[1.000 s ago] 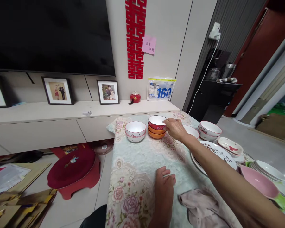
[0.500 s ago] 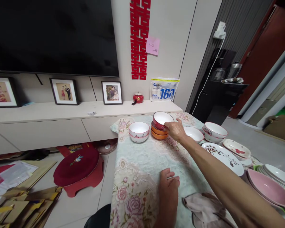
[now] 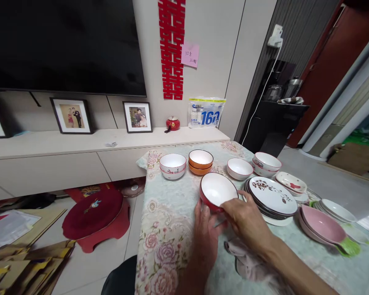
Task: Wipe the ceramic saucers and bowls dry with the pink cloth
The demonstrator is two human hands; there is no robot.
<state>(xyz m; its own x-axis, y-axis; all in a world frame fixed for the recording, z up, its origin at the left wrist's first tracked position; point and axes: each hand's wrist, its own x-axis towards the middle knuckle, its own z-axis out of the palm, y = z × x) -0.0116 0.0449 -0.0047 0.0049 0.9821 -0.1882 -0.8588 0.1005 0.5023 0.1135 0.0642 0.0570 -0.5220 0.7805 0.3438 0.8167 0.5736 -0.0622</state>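
Observation:
A red bowl point(image 3: 219, 189) with a white inside and dark rim is raised off the table, tilted toward me. My right hand point(image 3: 247, 219) grips its right side, thumb near the rim. From below and the near left, my left hand point(image 3: 205, 227) holds the bowl's underside; some of those fingers are hidden or blurred. Behind it stand two stacked orange bowls point(image 3: 200, 164) and, to their left, stacked white bowls point(image 3: 173, 167) with red rims. A crumpled pinkish-grey cloth point(image 3: 253, 262) lies beneath my right forearm.
To the right are a white bowl point(image 3: 240, 168), more white bowls point(image 3: 267, 162), stacked plates point(image 3: 273, 196), an oval dish point(image 3: 292, 182), pink leaf-shaped dishes point(image 3: 322, 223) and small white plates point(image 3: 338, 209). A red stool point(image 3: 94, 217) stands left of the table, cardboard point(image 3: 27, 266) nearby.
My right hand has lifted the red bowl off the orange stack and brought it nearer. My left hand has come up to hold it too. The view has shifted slightly right.

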